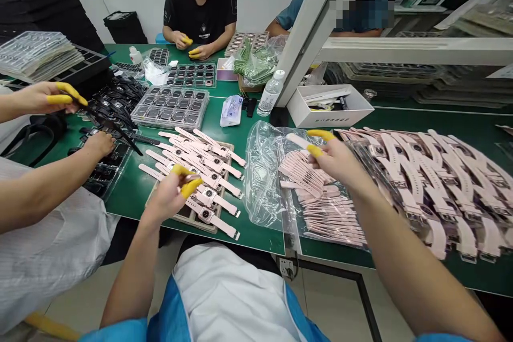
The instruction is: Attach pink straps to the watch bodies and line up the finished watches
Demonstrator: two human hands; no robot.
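Note:
My left hand (170, 195), with yellow covers on thumb and forefinger, pinches a small pinkish watch case (194, 177), seen edge-on and partly hidden by the fingers. Beneath it, several pink-strapped watches (206, 193) lie in slanting rows on a tray (180, 219). A single pale pink watch strap (297, 141) is gripped between the yellow-covered fingertips of my right hand (336, 160). That hand is raised over a pile of loose pink straps (306, 173) on a clear plastic bag (262, 181).
Many pink watches (425, 171) are stacked at right. At left, a co-worker's hands (100, 144) handle a black strap. Behind stand a tray of watch cases (172, 106), a bottle (271, 93), a white box (331, 109) and a slanted post (308, 26). Another person sits opposite.

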